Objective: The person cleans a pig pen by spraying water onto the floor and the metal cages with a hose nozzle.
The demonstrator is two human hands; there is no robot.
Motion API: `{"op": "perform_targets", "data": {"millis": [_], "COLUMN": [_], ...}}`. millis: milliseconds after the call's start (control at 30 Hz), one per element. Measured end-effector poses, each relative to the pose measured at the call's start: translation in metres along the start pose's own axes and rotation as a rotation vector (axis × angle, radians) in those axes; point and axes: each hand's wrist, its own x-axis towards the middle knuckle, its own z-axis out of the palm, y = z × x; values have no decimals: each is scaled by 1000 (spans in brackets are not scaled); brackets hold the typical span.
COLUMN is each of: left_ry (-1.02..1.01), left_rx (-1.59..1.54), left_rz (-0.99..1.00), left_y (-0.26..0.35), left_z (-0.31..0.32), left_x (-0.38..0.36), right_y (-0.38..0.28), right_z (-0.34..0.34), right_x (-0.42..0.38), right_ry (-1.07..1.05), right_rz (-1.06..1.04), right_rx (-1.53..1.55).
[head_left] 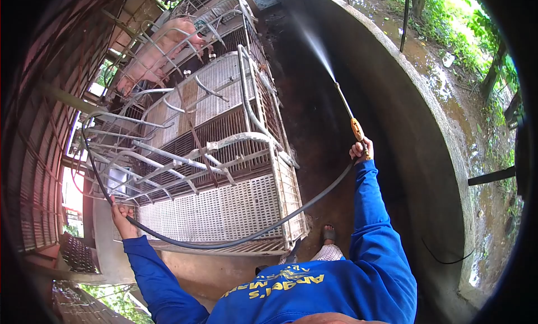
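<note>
My right hand (362, 149) is closed around the yellow-orange grip of a pressure washer wand (346, 104). A white fan of water (318, 48) sprays from its tip over the dark floor beside the low wall. From the grip a black hose (246, 239) sags across my front and over to the left. My left hand (122, 216) is wrapped round that hose near the corner of a metal pen (263, 139), where white slotted floor panels (213, 209) lie inside the bars.
A pig (162, 49) lies in the farther part of the railed pens. A curved concrete wall (414, 116) runs along my right, with muddy wet ground (443, 94) and greenery beyond. My sandalled foot (329, 233) is on the concrete floor (224, 273).
</note>
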Motion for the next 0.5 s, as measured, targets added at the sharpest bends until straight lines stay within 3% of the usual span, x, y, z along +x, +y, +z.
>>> {"op": "perform_targets", "data": {"millis": [500], "left_ry": [-8], "left_rx": [-2], "left_rz": [-16], "left_y": [0], "left_z": [-6], "left_x": [-4], "right_y": [2], "right_z": [16], "right_x": [15], "right_ry": [-1], "right_rz": [-5], "right_rx": [-2]}}
